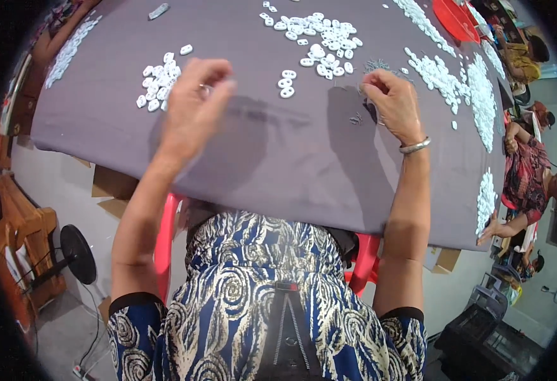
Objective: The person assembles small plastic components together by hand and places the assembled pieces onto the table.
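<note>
My left hand (196, 105) hovers over the grey cloth beside a small heap of white oval pieces with two dark holes (159, 81). Motion blurs its fingers, so whether they hold anything is unclear. My right hand (394, 105) has thumb and forefinger pressed together; what lies between them, if anything, is too small to make out. Close to it are a pile of small grey screw-like pins (377, 65) and a smaller cluster of such pins (355, 119). Between my hands, three white oval pieces (286, 83) lie in a short column.
A larger heap of white pieces (319, 35) lies farther back on the table (278, 165). More piles (437, 76) spread along the right side, near a red basin (455, 20). Another person (527, 168) sits at the right edge. A black fan (78, 254) stands at lower left.
</note>
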Action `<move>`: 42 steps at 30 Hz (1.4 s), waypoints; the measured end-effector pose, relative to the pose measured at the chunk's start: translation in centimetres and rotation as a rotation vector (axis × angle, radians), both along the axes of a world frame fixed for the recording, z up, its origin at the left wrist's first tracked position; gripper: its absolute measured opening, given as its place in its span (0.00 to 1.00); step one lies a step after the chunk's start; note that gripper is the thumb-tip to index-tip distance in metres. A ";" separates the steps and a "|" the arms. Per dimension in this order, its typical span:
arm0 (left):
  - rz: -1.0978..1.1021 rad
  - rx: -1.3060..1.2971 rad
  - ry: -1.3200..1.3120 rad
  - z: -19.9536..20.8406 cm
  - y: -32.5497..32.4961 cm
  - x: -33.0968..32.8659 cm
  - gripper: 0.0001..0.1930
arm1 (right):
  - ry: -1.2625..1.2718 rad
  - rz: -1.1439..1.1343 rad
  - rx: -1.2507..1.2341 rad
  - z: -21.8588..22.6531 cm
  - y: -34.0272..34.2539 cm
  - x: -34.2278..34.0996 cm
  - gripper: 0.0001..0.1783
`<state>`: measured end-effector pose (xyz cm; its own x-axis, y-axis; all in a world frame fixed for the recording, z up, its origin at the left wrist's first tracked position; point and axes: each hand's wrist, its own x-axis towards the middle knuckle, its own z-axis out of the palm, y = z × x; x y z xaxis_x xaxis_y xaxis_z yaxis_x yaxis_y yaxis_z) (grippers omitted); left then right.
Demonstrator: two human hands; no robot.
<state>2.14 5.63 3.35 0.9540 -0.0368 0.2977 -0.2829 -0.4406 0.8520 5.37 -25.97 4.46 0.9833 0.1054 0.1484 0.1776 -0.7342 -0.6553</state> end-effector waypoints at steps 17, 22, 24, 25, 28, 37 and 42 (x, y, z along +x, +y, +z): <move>-0.147 -0.153 0.105 -3.5 -5.7 0.2 0.04 | -0.098 0.230 -0.137 -2.3 5.1 2.8 0.14; -0.162 -0.180 0.101 -3.5 -5.6 0.6 0.04 | -0.053 0.316 -0.032 -2.0 5.4 0.4 0.12; -0.172 -0.145 0.124 -3.5 -5.6 0.4 0.04 | -0.072 0.323 -0.022 -1.8 4.8 0.4 0.11; -0.184 -0.111 0.144 -3.5 -5.5 0.4 0.04 | 0.025 0.305 0.089 -1.5 4.4 0.5 0.10; -0.183 -0.094 0.114 -3.6 -5.5 0.3 0.05 | 0.121 0.279 0.167 -1.1 4.1 0.4 0.09; -0.175 -0.046 0.068 -3.4 -5.4 0.0 0.04 | -0.059 0.191 0.034 -1.7 4.7 0.3 0.07; -0.168 -0.044 0.067 -3.3 -5.4 0.0 0.05 | -0.046 0.270 0.059 -1.8 3.9 0.3 0.07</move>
<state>2.18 0.26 0.09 0.9532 -0.1855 0.2387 -0.2914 -0.3537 0.8888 5.65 -22.05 2.67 0.9128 0.3528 0.2057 0.3922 -0.6170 -0.6823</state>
